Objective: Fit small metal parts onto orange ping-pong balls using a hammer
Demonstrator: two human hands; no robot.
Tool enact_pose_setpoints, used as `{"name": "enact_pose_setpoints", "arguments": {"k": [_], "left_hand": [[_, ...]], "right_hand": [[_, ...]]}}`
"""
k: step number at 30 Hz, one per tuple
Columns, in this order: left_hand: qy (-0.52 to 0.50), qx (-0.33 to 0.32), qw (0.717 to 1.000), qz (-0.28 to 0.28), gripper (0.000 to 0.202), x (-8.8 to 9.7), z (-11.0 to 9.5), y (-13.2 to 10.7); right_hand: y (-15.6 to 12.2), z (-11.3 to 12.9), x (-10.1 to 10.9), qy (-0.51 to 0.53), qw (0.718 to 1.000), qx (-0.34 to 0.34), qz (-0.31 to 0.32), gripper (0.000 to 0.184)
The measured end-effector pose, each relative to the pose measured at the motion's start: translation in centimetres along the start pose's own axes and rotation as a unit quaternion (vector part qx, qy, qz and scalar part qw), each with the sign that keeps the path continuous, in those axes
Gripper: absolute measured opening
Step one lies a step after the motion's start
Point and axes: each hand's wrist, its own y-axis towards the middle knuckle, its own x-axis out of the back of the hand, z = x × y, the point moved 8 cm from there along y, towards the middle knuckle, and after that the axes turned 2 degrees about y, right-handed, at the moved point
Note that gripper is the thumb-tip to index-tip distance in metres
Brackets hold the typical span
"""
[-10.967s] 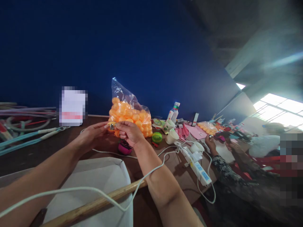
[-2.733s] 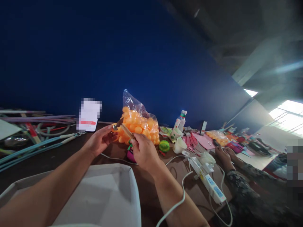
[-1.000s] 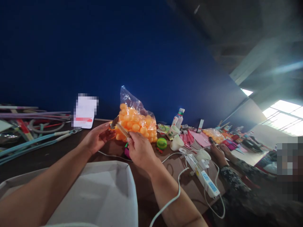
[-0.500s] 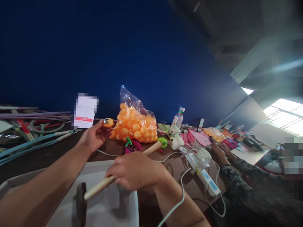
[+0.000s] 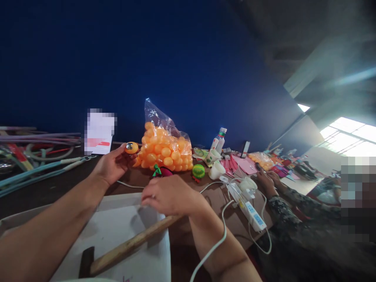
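Observation:
My left hand (image 5: 113, 162) is closed on a small orange ball (image 5: 132, 147) with a shiny round metal-looking face, held beside a clear bag of orange balls (image 5: 167, 150). My right hand (image 5: 170, 196) hovers over the edge of a white box (image 5: 123, 219), palm down, fingers loosely bent and partly hidden. Beneath its wrist a hammer (image 5: 132, 244) with a wooden handle and dark head lies across the box, apart from the fingers. Just beyond this hand is a purple object with a green top (image 5: 157, 170), mostly covered. A green striped ball (image 5: 198, 171) sits to its right.
A power strip (image 5: 254, 215) with white cables (image 5: 217, 241) lies on the right. Behind stand a white cup (image 5: 217, 170), a bottle (image 5: 221, 140) and pink sheets (image 5: 246, 165). Bundled hoops (image 5: 44, 168) are at left. A co-worker's hands (image 5: 266, 180) work at far right.
The hammer has dropped onto the box and come out of my right hand's fingers. The green striped ball is no longer covered by the handle. My left hand keeps the orange ball.

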Motion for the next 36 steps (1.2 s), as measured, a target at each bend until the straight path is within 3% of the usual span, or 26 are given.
{"name": "enact_pose_setpoints", "arguments": {"k": [4, 7, 13, 22, 36], "left_hand": [[-0.005, 0.009, 1.0, 0.012, 0.013, -0.1, 0.4, 0.0], [0.004, 0.008, 1.0, 0.013, 0.015, 0.0, 0.5, 0.0], [-0.001, 0.011, 1.0, 0.018, 0.017, -0.1, 0.8, 0.1], [0.007, 0.015, 1.0, 0.011, 0.014, 0.1, 0.9, 0.2], [0.017, 0.022, 1.0, 0.007, 0.015, 0.0, 1.1, 0.0]], "right_hand": [[-1.0, -5.9, 3.0, -0.036, 0.974, -0.192, -0.114, 0.029], [-1.0, -8.5, 2.5, -0.06, 0.956, -0.271, -0.094, 0.028], [0.7, -9.4, -0.1, -0.089, 0.959, -0.267, -0.018, 0.023], [1.1, -9.7, -1.2, -0.106, 0.959, -0.261, 0.028, 0.027], [1.5, -9.5, -1.7, -0.102, 0.966, -0.235, 0.03, 0.029]]}}
